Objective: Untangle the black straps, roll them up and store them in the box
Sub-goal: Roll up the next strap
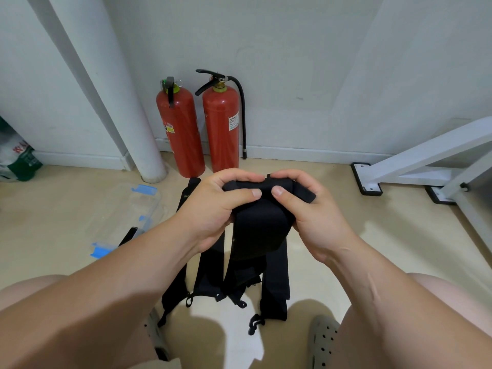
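Observation:
A wide black strap (259,230) hangs in front of me, its top end folded over between my two hands. My left hand (213,209) grips the fold from the left, thumb on top. My right hand (314,209) grips it from the right, thumb pressed beside the other thumb, and a short strap end sticks out past its fingers. Several more black straps (274,283) lie on the floor below, with small buckles at their near ends. A clear plastic box (127,211) with blue clips stands open on the floor to the left; one black strap end leans at its near edge.
Two red fire extinguishers (202,129) stand against the wall ahead, beside a white pipe (133,123). White metal frame legs (415,166) reach in from the right. A bag (16,158) sits at far left. My knees and grey clogs (322,342) frame the bottom.

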